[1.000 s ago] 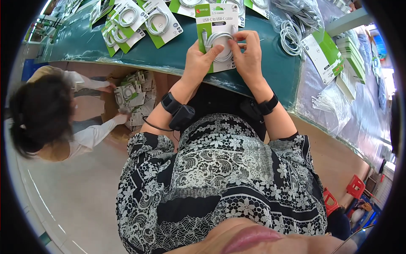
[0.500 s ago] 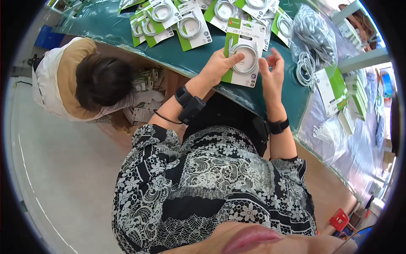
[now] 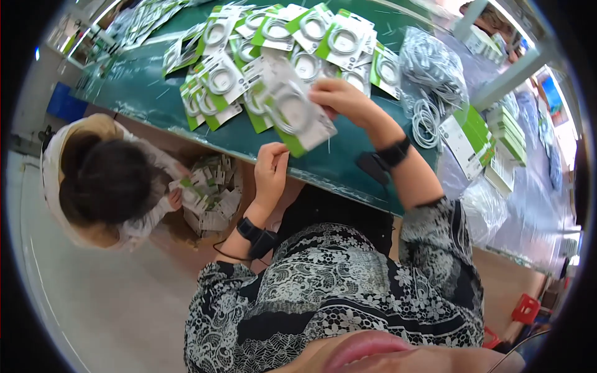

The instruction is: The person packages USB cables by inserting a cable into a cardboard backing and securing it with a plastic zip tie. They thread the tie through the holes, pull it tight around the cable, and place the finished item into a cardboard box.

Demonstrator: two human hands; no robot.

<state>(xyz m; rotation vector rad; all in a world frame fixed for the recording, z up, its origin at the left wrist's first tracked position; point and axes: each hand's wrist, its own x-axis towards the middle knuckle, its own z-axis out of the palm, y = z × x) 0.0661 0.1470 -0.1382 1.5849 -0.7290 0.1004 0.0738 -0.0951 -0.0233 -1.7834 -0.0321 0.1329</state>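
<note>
My right hand (image 3: 342, 102) grips the right edge of a carded cable (image 3: 295, 115), a white and green retail card with a coiled pale cable on its front. The card is tilted and smeared by motion above the near part of the table. My left hand (image 3: 272, 171) is by the table edge, its fingers curled together close to the card's lower green corner; whether they touch it or hold something is hidden. Just beyond lies a spread of similar carded cables (image 3: 221, 81), several overlapping each other.
The green table (image 3: 354, 168) runs along my front. To the right are a clear bag of loose grey cables (image 3: 432, 62), a coiled cable (image 3: 425, 123), and green-white cards (image 3: 472, 140). At left a co-worker (image 3: 118, 180) bends over a box of cards (image 3: 214, 202).
The carded cable has moved left and tilted, passing from my left hand's grip to my right hand's. My left hand has drawn back toward the table edge. The co-worker's hands now show, holding cards.
</note>
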